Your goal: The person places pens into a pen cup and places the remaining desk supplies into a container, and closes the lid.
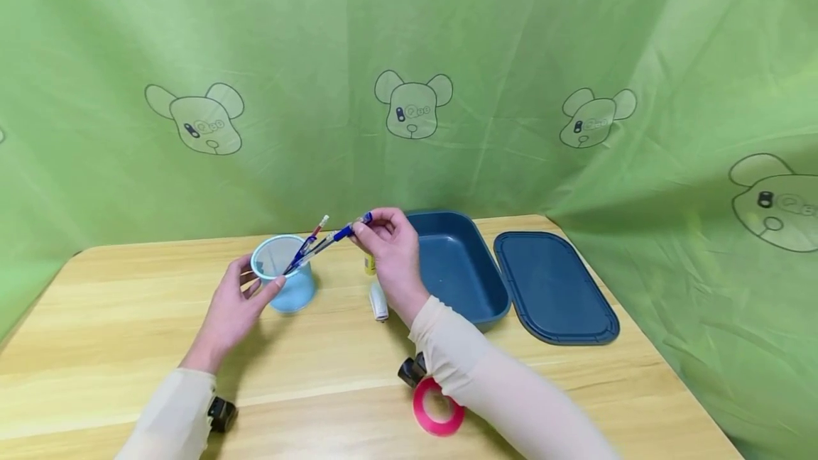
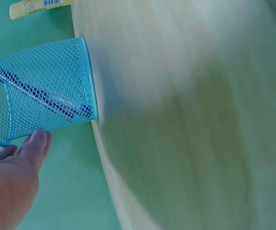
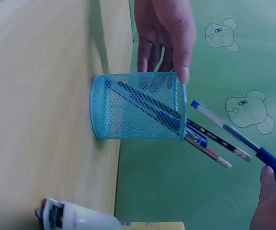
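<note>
A light blue mesh pen holder stands upright on the table. My left hand holds it near the rim, thumb on the near side; in the right wrist view that hand is around the rim side. Inside lean a pen with a blue clip and pencils, their ends sticking out past the rim. My right hand pinches a clear-barrelled blue pen by its blue end. The pen's other tip is just outside the holder's mouth, apart from it.
Right of the holder lie a white stapler-like object and a yellow glue stick. Beyond them are a dark blue bin and its flat lid. A pink tape roll lies under the right forearm. Green cloth hangs behind.
</note>
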Demonstrator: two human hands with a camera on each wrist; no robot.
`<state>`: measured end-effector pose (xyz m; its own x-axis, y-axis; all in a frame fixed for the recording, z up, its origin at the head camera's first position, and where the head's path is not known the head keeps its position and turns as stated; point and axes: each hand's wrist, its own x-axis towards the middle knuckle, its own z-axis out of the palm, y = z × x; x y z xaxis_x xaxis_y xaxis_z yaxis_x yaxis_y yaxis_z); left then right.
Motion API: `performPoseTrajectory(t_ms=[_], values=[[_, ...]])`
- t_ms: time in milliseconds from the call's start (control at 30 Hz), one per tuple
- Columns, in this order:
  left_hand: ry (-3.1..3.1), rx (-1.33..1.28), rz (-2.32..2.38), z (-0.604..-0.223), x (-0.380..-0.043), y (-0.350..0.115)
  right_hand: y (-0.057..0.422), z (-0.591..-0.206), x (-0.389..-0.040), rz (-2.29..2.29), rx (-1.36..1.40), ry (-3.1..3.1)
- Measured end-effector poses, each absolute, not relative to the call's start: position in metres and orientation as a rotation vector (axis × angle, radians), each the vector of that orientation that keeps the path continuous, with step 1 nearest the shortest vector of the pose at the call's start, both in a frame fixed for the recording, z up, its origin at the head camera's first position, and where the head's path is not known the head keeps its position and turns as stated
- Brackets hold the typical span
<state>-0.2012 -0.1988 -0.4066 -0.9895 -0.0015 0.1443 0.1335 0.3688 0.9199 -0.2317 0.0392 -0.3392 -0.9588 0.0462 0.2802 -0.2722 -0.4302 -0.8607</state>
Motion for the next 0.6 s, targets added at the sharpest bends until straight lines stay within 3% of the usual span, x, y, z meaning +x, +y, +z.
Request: performPoseTrajectory(t_ms=[600], values=[[-2.477,-0.111,-1.712,-0.404,-0.199,-0.197,0.025,-0.35,-0.235,2.529,0.236,-1.516]])
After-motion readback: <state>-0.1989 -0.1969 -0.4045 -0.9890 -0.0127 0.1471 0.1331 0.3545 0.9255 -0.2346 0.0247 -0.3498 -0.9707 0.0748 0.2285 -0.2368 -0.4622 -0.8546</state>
